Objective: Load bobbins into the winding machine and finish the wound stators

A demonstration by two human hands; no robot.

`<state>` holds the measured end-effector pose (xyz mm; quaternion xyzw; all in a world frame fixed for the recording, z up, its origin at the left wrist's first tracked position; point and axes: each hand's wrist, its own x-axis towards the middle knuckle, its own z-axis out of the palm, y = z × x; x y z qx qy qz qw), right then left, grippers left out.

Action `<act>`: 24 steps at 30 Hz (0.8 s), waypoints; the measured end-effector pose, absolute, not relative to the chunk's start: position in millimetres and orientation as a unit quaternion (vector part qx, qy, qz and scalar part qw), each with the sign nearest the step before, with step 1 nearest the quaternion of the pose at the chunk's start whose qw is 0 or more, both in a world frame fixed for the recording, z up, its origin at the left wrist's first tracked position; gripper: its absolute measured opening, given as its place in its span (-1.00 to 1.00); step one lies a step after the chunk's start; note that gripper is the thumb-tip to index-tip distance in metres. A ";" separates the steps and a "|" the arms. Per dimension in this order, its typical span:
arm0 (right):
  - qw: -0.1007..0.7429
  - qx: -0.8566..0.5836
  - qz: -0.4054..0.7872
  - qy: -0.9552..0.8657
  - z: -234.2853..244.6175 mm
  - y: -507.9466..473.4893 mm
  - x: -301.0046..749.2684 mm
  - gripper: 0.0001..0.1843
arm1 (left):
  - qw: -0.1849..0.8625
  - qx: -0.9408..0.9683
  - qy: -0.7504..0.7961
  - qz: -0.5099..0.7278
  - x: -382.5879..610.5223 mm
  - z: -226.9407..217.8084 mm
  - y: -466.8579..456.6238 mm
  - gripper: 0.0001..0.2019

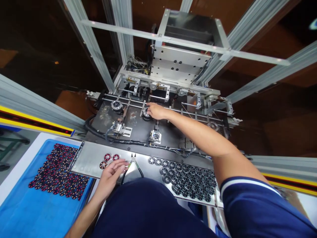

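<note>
My right hand [156,111] reaches forward over the dark machine plate. Its fingers are closed around a round silver-and-black part [146,114] in a fixture below the metal rails, and they partly cover it. Nearer to me, my left hand [114,172] hovers over the metal ledge with loosely bent fingers and nothing visible in them. Its fingertips are close beside a pair of side cutters [133,160] with dark and green handles. Just beyond that hand lie three small round wound parts with red centres [107,157].
At left, a blue tray [47,211] carries many red-and-black round parts [59,168]. Rows of silver-and-black round parts [190,177] cover the ledge [86,160] at right. Another fixture [117,106] stands left of my right hand. Cables [133,142] and a frame bar [188,43] cross the area.
</note>
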<state>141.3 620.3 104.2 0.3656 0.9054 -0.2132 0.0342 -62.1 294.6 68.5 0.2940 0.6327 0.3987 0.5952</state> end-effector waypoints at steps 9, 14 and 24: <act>0.047 0.384 -0.176 0.905 100.1 618.2 138.0 -0.69 | 0.586 0.299 0.637 0.401 -59.0 65.9 297.2 -0.53; 0.012 0.365 -0.114 0.924 112.0 594.0 156.4 -0.63 | 0.570 0.323 0.640 0.402 -63.4 71.5 293.6 -0.50; 0.080 0.308 -0.076 0.945 118.4 572.1 172.8 -0.38 | 0.530 0.496 0.601 0.333 -58.3 70.4 273.0 -0.64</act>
